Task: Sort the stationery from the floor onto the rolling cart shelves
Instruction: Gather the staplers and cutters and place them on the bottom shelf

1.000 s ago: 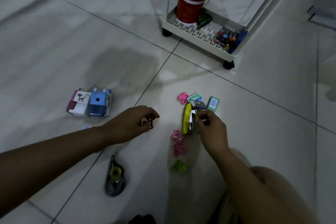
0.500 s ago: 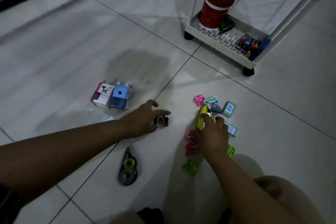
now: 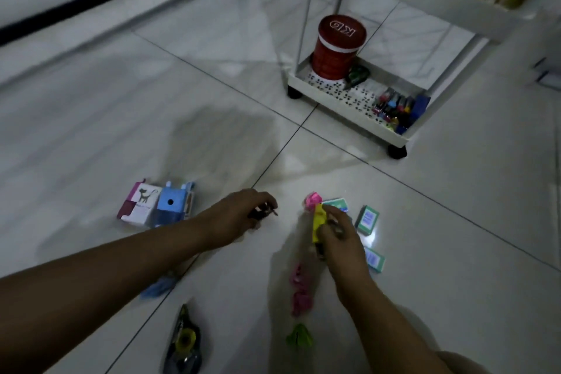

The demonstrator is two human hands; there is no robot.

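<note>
Left hand point(image 3: 243, 215): fingers curled around a small dark object point(image 3: 263, 212), too blurred to identify, just above the tiled floor point(image 3: 151, 118). Right hand point(image 3: 337, 240): fingers curled around a yellow stapler point(image 3: 319, 218), held just above the floor.

Items on the floor:
- Pink binder clip point(image 3: 312, 200), touching the far end of the stapler.
- Three green staple boxes point(image 3: 368, 219), just right of the right hand.
- Further pink clips point(image 3: 300, 291) and a green clip point(image 3: 299, 334), near side, between the forearms.
- Correction tape dispenser point(image 3: 183, 343), near left.
- Blue pencil sharpener point(image 3: 172, 206) beside its box point(image 3: 138, 203), left of the left hand.

Rolling cart point(image 3: 343, 99): far right. Its bottom shelf carries a red canister point(image 3: 337, 51), a green item and a row of coloured markers point(image 3: 394, 105).
</note>
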